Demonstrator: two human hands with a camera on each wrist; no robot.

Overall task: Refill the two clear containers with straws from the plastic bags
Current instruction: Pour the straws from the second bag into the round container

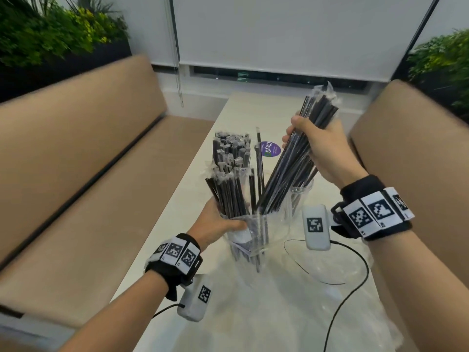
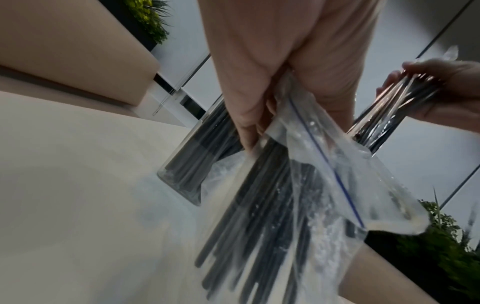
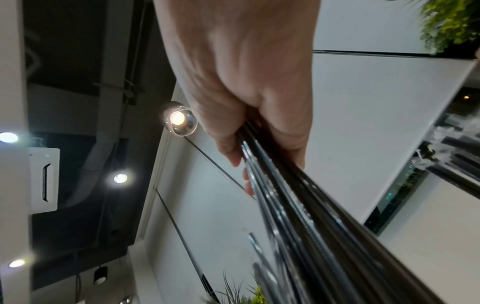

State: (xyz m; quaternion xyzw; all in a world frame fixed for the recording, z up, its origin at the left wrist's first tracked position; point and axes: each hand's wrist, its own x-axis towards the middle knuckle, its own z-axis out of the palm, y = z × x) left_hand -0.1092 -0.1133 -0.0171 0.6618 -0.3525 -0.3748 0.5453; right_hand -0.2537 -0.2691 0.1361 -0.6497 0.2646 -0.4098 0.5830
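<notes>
Straws (image 1: pixel 302 158) | gripped in right hand (image 1: pixel 327 148) | apparently above bag (image 1: pixel 256 237)

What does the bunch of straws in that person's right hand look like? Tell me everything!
The bunch of straws is long, thin and black, each in a shiny clear wrapper with crinkly ends on top. The right hand grips it near the upper part. It tilts, tops leaning away to the right, lower ends down among the clear plastic by the other straws.

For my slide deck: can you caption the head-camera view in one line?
Right hand lifts a bundle of wrapped black straws from a plastic bag held open by the left hand.
</notes>
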